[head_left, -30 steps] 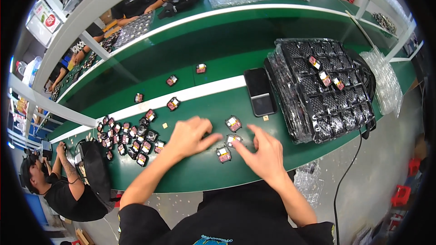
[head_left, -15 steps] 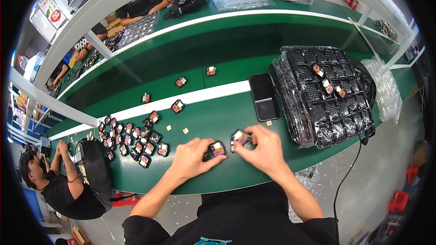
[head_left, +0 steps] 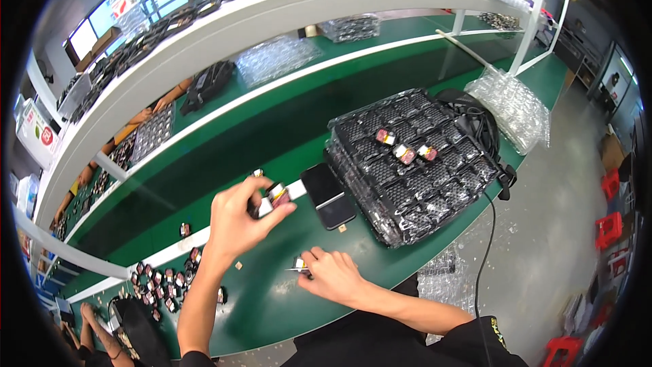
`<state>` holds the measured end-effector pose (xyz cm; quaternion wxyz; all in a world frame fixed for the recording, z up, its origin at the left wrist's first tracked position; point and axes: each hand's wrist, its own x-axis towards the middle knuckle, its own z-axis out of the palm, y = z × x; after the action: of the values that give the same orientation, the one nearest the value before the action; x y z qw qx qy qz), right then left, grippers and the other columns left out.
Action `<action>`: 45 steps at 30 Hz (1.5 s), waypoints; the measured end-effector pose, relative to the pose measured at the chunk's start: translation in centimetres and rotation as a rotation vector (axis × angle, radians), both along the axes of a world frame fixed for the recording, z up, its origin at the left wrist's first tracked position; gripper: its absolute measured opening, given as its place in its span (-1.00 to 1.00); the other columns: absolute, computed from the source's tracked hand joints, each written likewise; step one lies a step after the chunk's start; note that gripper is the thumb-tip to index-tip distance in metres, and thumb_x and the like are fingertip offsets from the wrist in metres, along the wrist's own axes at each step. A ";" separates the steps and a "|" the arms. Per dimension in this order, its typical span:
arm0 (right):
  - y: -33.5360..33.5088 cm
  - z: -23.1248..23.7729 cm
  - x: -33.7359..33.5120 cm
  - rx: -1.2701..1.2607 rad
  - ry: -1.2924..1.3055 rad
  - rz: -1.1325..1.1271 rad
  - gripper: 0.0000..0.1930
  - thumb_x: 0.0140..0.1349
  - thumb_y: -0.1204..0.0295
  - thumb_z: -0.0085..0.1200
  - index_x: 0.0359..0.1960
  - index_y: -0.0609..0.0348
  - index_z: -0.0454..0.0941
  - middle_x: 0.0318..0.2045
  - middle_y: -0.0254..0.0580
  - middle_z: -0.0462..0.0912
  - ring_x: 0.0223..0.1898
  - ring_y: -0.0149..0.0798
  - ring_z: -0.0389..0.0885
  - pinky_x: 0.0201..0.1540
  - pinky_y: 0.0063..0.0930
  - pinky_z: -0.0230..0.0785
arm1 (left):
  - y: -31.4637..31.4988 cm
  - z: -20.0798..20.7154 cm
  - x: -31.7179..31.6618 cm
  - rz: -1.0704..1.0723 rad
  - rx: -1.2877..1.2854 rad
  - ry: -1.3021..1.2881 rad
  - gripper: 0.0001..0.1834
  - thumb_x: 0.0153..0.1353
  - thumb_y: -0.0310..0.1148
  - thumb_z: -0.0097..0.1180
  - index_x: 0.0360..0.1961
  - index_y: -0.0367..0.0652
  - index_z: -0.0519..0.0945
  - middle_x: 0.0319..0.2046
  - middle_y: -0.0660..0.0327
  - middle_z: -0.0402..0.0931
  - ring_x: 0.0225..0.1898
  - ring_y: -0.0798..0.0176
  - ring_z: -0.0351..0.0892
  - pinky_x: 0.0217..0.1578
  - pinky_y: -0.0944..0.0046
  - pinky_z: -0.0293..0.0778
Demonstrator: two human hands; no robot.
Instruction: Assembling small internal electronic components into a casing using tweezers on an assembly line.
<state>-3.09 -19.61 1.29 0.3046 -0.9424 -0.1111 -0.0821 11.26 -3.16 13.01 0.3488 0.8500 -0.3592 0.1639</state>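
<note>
My left hand (head_left: 238, 216) is raised above the white strip of the bench, with thumb and fingers closed round a small black module (head_left: 279, 196) that has a reddish, white and yellow face. Lower down, close to the green bench top (head_left: 272, 299), my right hand (head_left: 334, 276) pinches a second module (head_left: 300, 265), partly covered by the fingers. Three similar modules, one of them a labelled module (head_left: 404, 155), lie on the top of a stack of black plastic trays (head_left: 435, 190) at the right. A pile of modules (head_left: 159, 282) lies at the left.
Beside the tray stack lies a black, phone-like flat object (head_left: 327, 197). Behind the stack are a black bag (head_left: 468, 115) and clear bubble wrap (head_left: 513, 109). A white shelf beam (head_left: 272, 7) crosses overhead. At the far left, a co-worker's arm (head_left: 102, 340) shows.
The view has swung to the right. My left hand has lifted its module up and away from my right hand, which stays low over the bench with the other one.
</note>
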 end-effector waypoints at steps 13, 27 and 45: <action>-16.6 15.0 -2.1 0.399 -0.415 -0.518 -0.53 -0.07 0.50 0.62 -0.03 0.26 0.85 -0.62 -0.41 0.57 -0.64 -0.66 0.33 -0.55 -0.61 0.16 | -25.5 2.0 8.5 -0.346 0.372 -0.033 -0.30 0.11 0.29 0.56 -0.29 -0.28 0.81 -0.48 -0.09 0.75 -0.34 -0.19 0.83 -0.24 -0.13 0.70; -29.4 13.1 9.5 0.007 -0.198 -0.631 -0.53 0.01 0.13 0.56 -0.15 0.25 0.87 -0.28 0.04 0.90 -0.18 0.06 0.92 0.01 -0.11 0.72 | -29.9 2.9 12.9 -0.208 0.293 0.151 -0.56 0.35 0.04 0.41 -0.18 -0.18 0.85 -0.26 -0.07 0.85 -0.11 -0.14 0.87 0.02 -0.11 0.71; -32.4 14.4 8.6 -0.096 -0.007 -0.730 -0.41 0.08 -0.05 0.58 -0.08 0.24 0.89 -0.13 0.12 0.85 -0.02 0.12 0.87 0.10 -0.01 0.67 | -34.7 3.9 14.7 -0.238 0.286 0.163 -0.59 0.39 -0.03 0.39 -0.16 -0.23 0.88 -0.21 -0.08 0.87 -0.11 -0.07 0.90 0.04 -0.03 0.75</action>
<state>5.48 -52.00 15.74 0.2105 -0.9329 0.2276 -0.1834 25.93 -37.82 16.94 0.2691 0.8530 -0.4472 -0.0003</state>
